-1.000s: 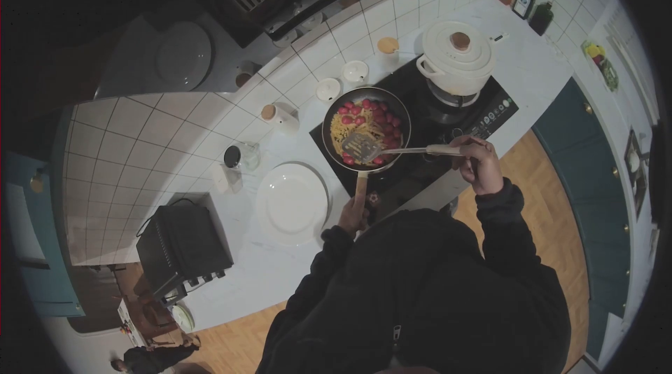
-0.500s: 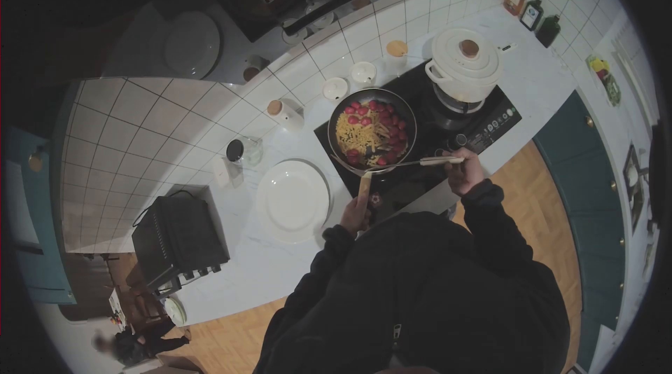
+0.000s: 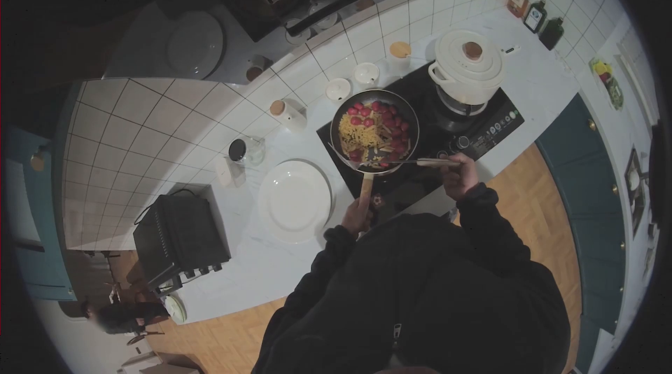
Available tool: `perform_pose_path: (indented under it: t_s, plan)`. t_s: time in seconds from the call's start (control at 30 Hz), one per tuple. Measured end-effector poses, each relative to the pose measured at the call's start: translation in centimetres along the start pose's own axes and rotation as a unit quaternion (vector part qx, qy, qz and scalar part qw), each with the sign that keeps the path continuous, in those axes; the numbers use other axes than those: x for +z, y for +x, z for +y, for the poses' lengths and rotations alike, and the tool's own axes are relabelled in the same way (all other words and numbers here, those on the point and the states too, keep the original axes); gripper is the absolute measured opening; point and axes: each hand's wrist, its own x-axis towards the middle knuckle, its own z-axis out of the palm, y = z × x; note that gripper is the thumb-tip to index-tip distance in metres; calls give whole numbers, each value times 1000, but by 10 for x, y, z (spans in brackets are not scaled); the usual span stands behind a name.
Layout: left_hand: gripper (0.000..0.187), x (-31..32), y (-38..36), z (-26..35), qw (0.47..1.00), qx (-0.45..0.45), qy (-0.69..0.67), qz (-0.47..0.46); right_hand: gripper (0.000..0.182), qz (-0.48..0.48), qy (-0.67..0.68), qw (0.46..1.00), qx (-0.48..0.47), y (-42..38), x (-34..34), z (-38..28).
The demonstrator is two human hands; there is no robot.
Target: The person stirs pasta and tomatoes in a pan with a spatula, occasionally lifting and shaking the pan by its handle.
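Note:
My left hand [image 3: 358, 217] is closed round the wooden handle of a frying pan [image 3: 416, 125] on the black stove. Red round pieces [image 3: 362, 117] and yellow strips [image 3: 358, 134] lie in the pan. In my right hand [image 3: 459, 176] is the pale handle of a long thin utensil [image 3: 435, 162]; its far end reaches over the pan's near side, where its tip is hard to make out. A white plate [image 3: 295, 201] rests on the counter left of the pan.
A lidded white pot [image 3: 467, 66] stands on the stove's far right. A black toaster oven [image 3: 180, 237], a jar [image 3: 245, 150] and a wood-topped container [image 3: 288, 115] are at the left. Bottles [image 3: 535, 16] stand at the back right. Another person [image 3: 119, 318] is far off, lower left.
My right hand has shifted slightly left with the utensil, whose far end now sits lower along the pan's near side. The distant person has moved and changed posture.

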Motion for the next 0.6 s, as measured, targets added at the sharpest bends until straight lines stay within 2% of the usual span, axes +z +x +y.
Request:
perform_pose_path:
  t_s: [0.1, 0.3, 0.37, 0.5, 0.6]
  plan:
    - [42, -1, 2, -3, 1000, -3, 3, 7, 18, 24, -22, 999, -30, 8, -2, 5]
    - [47, -3, 3, -3, 1000, 4, 7, 5, 25, 33, 11, 996, -77, 4, -5, -1]
    - [48, -3, 5, -4, 1000, 2, 19, 4, 20, 32, 34, 995, -84, 5, -10, -5]
    - [51, -5, 10, -10, 1000, 1, 13, 7, 22, 13, 51, 996, -68, 11, -9, -2]
    - [47, -4, 9, -7, 1000, 0, 7, 0, 12, -20, 31, 999, -34, 16, -3, 9]
